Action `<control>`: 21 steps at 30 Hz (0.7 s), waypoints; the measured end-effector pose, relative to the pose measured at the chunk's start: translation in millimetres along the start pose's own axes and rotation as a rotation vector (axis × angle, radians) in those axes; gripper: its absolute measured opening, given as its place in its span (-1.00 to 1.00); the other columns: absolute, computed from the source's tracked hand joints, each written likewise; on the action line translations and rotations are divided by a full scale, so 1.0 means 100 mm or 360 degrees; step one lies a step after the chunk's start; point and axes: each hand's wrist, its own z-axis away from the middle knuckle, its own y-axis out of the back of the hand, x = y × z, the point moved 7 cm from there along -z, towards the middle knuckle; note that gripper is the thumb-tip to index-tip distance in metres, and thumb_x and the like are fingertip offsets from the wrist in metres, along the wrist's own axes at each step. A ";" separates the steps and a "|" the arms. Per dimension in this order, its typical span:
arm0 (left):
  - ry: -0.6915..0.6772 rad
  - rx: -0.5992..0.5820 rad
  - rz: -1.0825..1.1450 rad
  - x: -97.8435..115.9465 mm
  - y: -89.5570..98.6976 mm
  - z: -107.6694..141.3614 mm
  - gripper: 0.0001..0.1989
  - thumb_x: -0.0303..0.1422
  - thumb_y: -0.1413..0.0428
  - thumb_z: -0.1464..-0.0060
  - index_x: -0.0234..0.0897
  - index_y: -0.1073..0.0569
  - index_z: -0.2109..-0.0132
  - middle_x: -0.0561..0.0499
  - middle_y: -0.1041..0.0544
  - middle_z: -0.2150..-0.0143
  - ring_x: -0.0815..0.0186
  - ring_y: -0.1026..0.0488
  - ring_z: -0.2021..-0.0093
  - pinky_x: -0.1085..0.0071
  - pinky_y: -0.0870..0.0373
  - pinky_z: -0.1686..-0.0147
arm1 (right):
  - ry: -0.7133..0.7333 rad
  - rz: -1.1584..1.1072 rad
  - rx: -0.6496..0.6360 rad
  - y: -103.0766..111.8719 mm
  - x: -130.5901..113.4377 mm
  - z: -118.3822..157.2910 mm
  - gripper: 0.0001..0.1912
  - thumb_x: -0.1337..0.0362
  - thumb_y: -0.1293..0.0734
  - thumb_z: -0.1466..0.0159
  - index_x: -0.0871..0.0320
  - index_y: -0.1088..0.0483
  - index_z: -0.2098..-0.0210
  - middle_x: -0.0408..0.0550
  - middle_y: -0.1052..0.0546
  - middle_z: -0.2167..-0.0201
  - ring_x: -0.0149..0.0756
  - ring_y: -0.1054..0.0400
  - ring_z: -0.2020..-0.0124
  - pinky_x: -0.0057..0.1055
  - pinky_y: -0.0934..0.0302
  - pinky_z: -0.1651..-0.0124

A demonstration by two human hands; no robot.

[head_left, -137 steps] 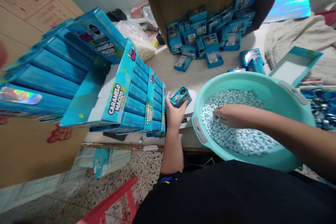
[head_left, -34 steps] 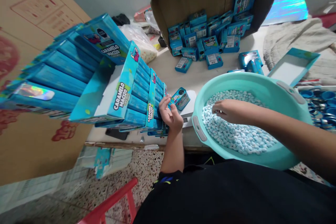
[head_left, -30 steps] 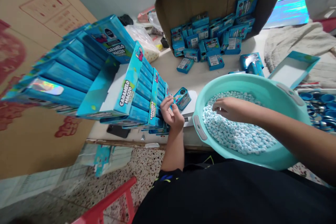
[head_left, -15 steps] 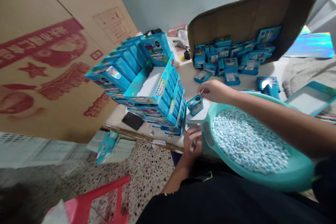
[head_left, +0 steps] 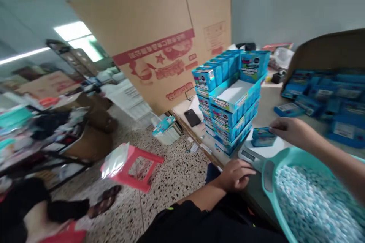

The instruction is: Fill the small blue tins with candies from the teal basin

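My right hand (head_left: 288, 131) reaches over the table with its fingers pinched at the right end of a small blue candy box (head_left: 261, 137). Blur hides whether anything is between the fingers. The box lies on a white scale (head_left: 248, 155). My left hand (head_left: 235, 174) rests curled at the table's edge just in front of the scale, holding nothing. A teal basin (head_left: 286, 155) full of pale blue and white candies (head_left: 310, 207) sits to my right, below my right forearm.
A stack of blue display boxes (head_left: 230, 98) stands left of the scale, with a black phone (head_left: 192, 117) beside it. A big cardboard sheet (head_left: 171, 45) leans behind. More small boxes (head_left: 327, 91) lie at right. A red stool (head_left: 134, 167) and sandals (head_left: 104, 201) are on the floor.
The view has swung left and up toward the room. My left hand left the box and dropped to the table's edge. My right hand came out of the basin to the box on the scale.
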 end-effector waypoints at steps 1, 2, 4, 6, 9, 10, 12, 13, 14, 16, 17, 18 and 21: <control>0.0007 -0.0052 -0.0034 -0.02 -0.05 0.04 -0.70 -0.42 -0.08 -0.10 -0.19 -0.50 0.00 -0.16 -0.62 0.12 0.17 -0.61 0.11 0.23 -0.62 0.11 | -0.0006 -0.0074 -0.0033 -0.03 0.03 0.00 -0.79 0.15 -0.23 -0.32 0.05 -0.45 0.34 0.16 -0.61 0.35 -0.08 -0.47 0.36 -0.22 -0.24 0.29; 0.0037 -0.0091 -0.0064 -0.05 -0.10 0.07 -0.71 -0.40 -0.09 -0.10 -0.19 -0.50 0.01 -0.17 -0.62 0.11 0.16 -0.61 0.10 0.22 -0.62 0.10 | -0.0014 -0.0138 -0.0065 -0.05 0.05 0.00 -0.81 0.13 -0.24 -0.31 0.04 -0.44 0.34 0.17 -0.61 0.36 -0.04 -0.47 0.36 -0.17 -0.24 0.29; 0.0168 -0.0092 -0.0100 -0.10 -0.14 0.11 -0.73 -0.38 -0.12 -0.11 -0.20 -0.50 0.02 -0.19 -0.62 0.08 0.13 -0.61 0.07 0.20 -0.61 0.08 | -0.0035 -0.0185 -0.0095 -0.06 0.06 0.00 -0.84 0.12 -0.27 -0.27 0.01 -0.43 0.36 0.17 -0.61 0.38 0.03 -0.47 0.37 -0.10 -0.25 0.28; 0.0340 -0.0003 -0.0122 -0.13 -0.13 0.12 -0.74 -0.36 -0.12 -0.14 -0.22 -0.51 0.02 -0.20 -0.61 0.06 0.13 -0.60 0.05 0.20 -0.60 0.05 | -0.0001 -0.0140 -0.0092 -0.05 0.01 0.01 -0.87 0.14 -0.28 -0.24 -0.01 -0.43 0.38 0.18 -0.60 0.37 0.07 -0.48 0.35 -0.07 -0.27 0.25; 0.0538 0.0144 -0.0172 -0.13 -0.07 0.09 -0.77 -0.35 -0.08 -0.20 -0.26 -0.51 0.02 -0.22 -0.59 0.04 0.13 -0.58 0.02 0.19 -0.58 0.02 | 0.0137 0.0007 -0.0009 0.04 -0.14 0.05 -0.85 0.17 -0.27 -0.25 0.01 -0.45 0.39 0.27 -0.59 0.29 0.06 -0.49 0.29 -0.09 -0.28 0.19; 0.0585 0.0180 -0.0192 -0.11 -0.05 0.08 -0.77 -0.35 -0.07 -0.23 -0.27 -0.50 0.01 -0.23 -0.58 0.04 0.13 -0.57 0.01 0.18 -0.58 0.01 | 0.0183 0.0066 0.0017 0.06 -0.17 0.05 -0.83 0.18 -0.27 -0.26 0.02 -0.47 0.38 0.30 -0.58 0.27 0.05 -0.49 0.27 -0.12 -0.28 0.17; 0.0675 0.0228 -0.0218 -0.09 -0.02 0.05 -0.77 -0.34 -0.05 -0.26 -0.28 -0.50 0.02 -0.22 -0.57 0.04 0.14 -0.55 0.00 0.17 -0.56 -0.02 | 0.0161 0.0190 0.0070 0.09 -0.16 0.04 -0.82 0.20 -0.27 -0.25 0.06 -0.51 0.37 0.31 -0.57 0.25 0.03 -0.49 0.25 -0.17 -0.28 0.17; 0.0711 0.0238 -0.0227 -0.08 0.00 0.04 -0.78 -0.34 -0.04 -0.27 -0.29 -0.51 0.02 -0.21 -0.57 0.04 0.15 -0.55 0.00 0.18 -0.55 -0.04 | 0.0100 0.0245 0.0080 0.09 -0.11 0.02 -0.81 0.21 -0.28 -0.23 0.09 -0.52 0.37 0.29 -0.58 0.25 0.03 -0.50 0.26 -0.18 -0.28 0.18; 0.0739 0.0241 -0.0232 -0.08 0.00 0.04 -0.78 -0.34 -0.04 -0.28 -0.29 -0.51 0.03 -0.20 -0.56 0.04 0.17 -0.55 0.00 0.20 -0.54 -0.05 | 0.0019 0.0286 0.0070 0.07 -0.04 -0.01 -0.81 0.22 -0.29 -0.21 0.11 -0.53 0.37 0.26 -0.59 0.27 0.03 -0.51 0.27 -0.20 -0.28 0.20; 0.0777 0.0235 -0.0237 -0.06 0.01 0.02 -0.79 -0.34 -0.04 -0.29 -0.29 -0.51 0.05 -0.17 -0.56 0.05 0.20 -0.54 0.01 0.23 -0.52 -0.07 | -0.0129 0.0334 0.0008 0.02 0.13 -0.06 -0.81 0.22 -0.29 -0.18 0.14 -0.54 0.39 0.17 -0.61 0.34 0.03 -0.52 0.29 -0.23 -0.27 0.24; 0.0790 0.0231 -0.0237 -0.06 0.01 0.01 -0.79 -0.34 -0.04 -0.29 -0.30 -0.51 0.05 -0.17 -0.56 0.06 0.21 -0.54 0.01 0.24 -0.52 -0.07 | -0.0164 0.0339 -0.0036 -0.01 0.19 -0.08 -0.80 0.22 -0.29 -0.18 0.13 -0.55 0.39 0.13 -0.62 0.36 0.03 -0.52 0.29 -0.23 -0.27 0.26; 0.0800 0.0230 -0.0236 -0.07 0.01 0.01 -0.80 -0.35 -0.04 -0.28 -0.30 -0.51 0.05 -0.17 -0.56 0.06 0.22 -0.53 0.01 0.25 -0.51 -0.07 | -0.0169 0.0335 -0.0088 -0.05 0.23 -0.10 -0.79 0.21 -0.29 -0.18 0.12 -0.55 0.40 0.11 -0.62 0.39 0.04 -0.53 0.29 -0.24 -0.27 0.27; 0.0813 0.0229 -0.0218 -0.10 0.01 0.00 -0.81 -0.37 -0.06 -0.26 -0.30 -0.51 0.05 -0.16 -0.55 0.07 0.22 -0.53 0.01 0.26 -0.51 -0.06 | -0.0127 0.0335 -0.0131 -0.08 0.23 -0.10 -0.80 0.19 -0.29 -0.18 0.07 -0.55 0.43 0.10 -0.63 0.41 0.08 -0.53 0.27 -0.21 -0.27 0.27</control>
